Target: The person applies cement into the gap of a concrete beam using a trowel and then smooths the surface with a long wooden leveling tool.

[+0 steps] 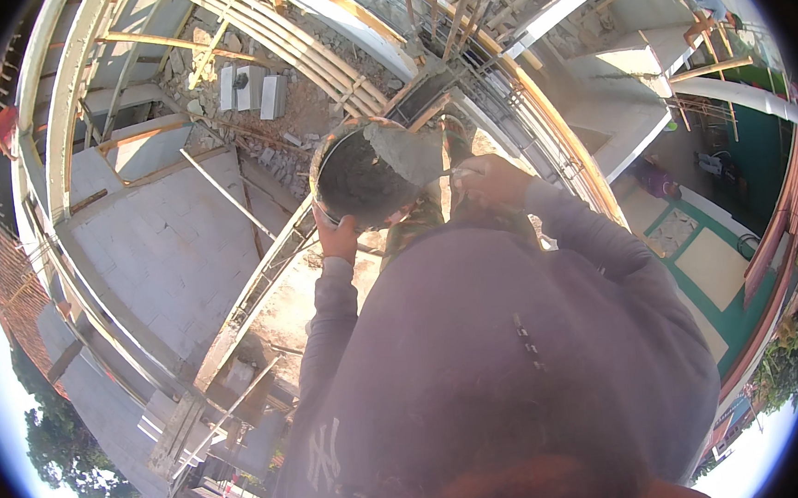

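A round bucket [317,183] stands in front of my body, with wet grey mortar [357,180] inside it. My left hand [339,237] is closed on the bucket's near left rim, thumb near the edge. My right hand [494,183] grips the handle of a trowel at the right of the bucket. The trowel's mortar-coated blade [408,154] reaches left over the bucket's right side and covers part of the mortar. Below the bucket, patterned cloth shows around my legs.
Bamboo poles [306,50] cross at the top, above rubble and pale blocks [249,88]. A block wall [172,251] drops away at left; steel reinforcing bars [539,137] run at right. Other people are at the far left [4,129], upper right [704,4] and lower right [655,180].
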Available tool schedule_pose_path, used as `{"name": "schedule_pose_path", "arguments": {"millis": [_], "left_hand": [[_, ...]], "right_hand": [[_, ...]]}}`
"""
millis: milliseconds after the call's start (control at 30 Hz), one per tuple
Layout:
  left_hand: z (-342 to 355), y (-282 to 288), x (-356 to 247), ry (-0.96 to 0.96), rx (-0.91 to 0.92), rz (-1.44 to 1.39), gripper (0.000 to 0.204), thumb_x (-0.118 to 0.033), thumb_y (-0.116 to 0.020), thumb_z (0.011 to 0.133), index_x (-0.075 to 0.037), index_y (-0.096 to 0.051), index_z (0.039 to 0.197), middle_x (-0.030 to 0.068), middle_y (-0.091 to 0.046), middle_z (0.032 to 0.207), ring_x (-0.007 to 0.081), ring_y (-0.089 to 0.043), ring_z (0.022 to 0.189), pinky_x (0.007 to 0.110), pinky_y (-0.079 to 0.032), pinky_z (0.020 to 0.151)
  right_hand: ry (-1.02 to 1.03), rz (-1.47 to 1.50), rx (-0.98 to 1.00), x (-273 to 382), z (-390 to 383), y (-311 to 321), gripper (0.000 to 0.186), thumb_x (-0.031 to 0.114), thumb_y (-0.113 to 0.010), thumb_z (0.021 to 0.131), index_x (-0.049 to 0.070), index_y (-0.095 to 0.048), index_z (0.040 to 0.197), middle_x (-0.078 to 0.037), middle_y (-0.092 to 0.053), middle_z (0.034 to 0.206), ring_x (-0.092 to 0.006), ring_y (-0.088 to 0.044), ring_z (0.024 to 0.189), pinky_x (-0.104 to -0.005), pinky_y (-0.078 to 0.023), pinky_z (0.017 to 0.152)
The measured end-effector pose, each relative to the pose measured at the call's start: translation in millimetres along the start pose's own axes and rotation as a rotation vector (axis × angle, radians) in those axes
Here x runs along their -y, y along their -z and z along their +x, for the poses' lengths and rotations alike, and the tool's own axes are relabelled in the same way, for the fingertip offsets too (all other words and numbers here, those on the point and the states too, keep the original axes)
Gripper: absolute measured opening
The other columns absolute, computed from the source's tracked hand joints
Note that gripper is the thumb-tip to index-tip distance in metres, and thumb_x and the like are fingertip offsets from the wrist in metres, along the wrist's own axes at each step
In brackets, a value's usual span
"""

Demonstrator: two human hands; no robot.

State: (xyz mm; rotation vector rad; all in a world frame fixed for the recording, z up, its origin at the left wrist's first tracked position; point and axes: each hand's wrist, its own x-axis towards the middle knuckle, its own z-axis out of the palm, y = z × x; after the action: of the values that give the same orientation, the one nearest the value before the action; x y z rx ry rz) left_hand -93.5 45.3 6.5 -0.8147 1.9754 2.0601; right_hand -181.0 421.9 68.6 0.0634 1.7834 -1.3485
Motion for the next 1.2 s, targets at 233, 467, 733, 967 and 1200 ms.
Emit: {"name": "schedule_pose_path", "arguments": {"millis": [233,467,733,967,1200], "left_hand": [[-7,-23,-30,0.084,-0.06,0.004,0.061,0.011,-0.053,0.085,-0.002,-0.04,0.143,0.0119,-0.063,0.123,0.024,-0.066,0.103,0.036,-0.058,0.089],[-10,-24,-24,0.223,-0.158,0.019,0.061,0.008,-0.053,0.086,-0.004,-0.035,0.143,0.013,-0.061,0.12,0.0258,-0.067,0.104,0.039,-0.063,0.08],[-8,-25,-27,0.175,-0.107,-0.089,0.069,0.01,-0.051,0.084,-0.004,-0.034,0.15,0.0145,-0.061,0.124,0.0287,-0.066,0.104,0.04,-0.062,0.083],[-1,-16,-11,-0.133,0.006,0.303,0.077,0.005,-0.055,0.082,0.002,-0.032,0.155,0.0148,-0.061,0.132,0.0218,-0.06,0.117,0.033,-0.051,0.099],[-4,-2,-4,-0.23,0.085,0.429,0.076,0.002,-0.057,0.082,0.002,-0.035,0.155,0.0144,-0.062,0.132,0.02,-0.061,0.116,0.031,-0.05,0.098]], "right_hand": [[-0.403,0.651,0.007,-10,92,119,0.04,0.039,-0.071,0.097,0.003,-0.066,0.114,-0.004,-0.061,0.079,-0.0147,-0.06,0.062,-0.0336,-0.051,0.051],[-0.37,0.907,0.037,-14,104,113,0.032,0.036,-0.069,0.1,0.005,-0.066,0.106,-0.005,-0.062,0.083,-0.0125,-0.059,0.061,-0.0268,-0.052,0.05],[0.127,-0.565,-0.165,-3,22,15,0.042,0.028,-0.067,0.095,0.004,-0.064,0.13,-0.016,-0.069,0.096,-0.0305,-0.073,0.083,-0.0437,-0.058,0.071],[-0.017,-1.205,0.133,49,105,-48,0.048,0.031,-0.068,0.088,0.001,-0.068,0.125,-0.023,-0.071,0.122,-0.0365,-0.071,0.109,-0.0487,-0.058,0.091],[-0.021,-0.793,0.13,-67,114,-68,0.055,0.044,-0.071,0.086,0.001,-0.07,0.121,-0.022,-0.073,0.116,-0.0389,-0.069,0.111,-0.0464,-0.055,0.096]]}}
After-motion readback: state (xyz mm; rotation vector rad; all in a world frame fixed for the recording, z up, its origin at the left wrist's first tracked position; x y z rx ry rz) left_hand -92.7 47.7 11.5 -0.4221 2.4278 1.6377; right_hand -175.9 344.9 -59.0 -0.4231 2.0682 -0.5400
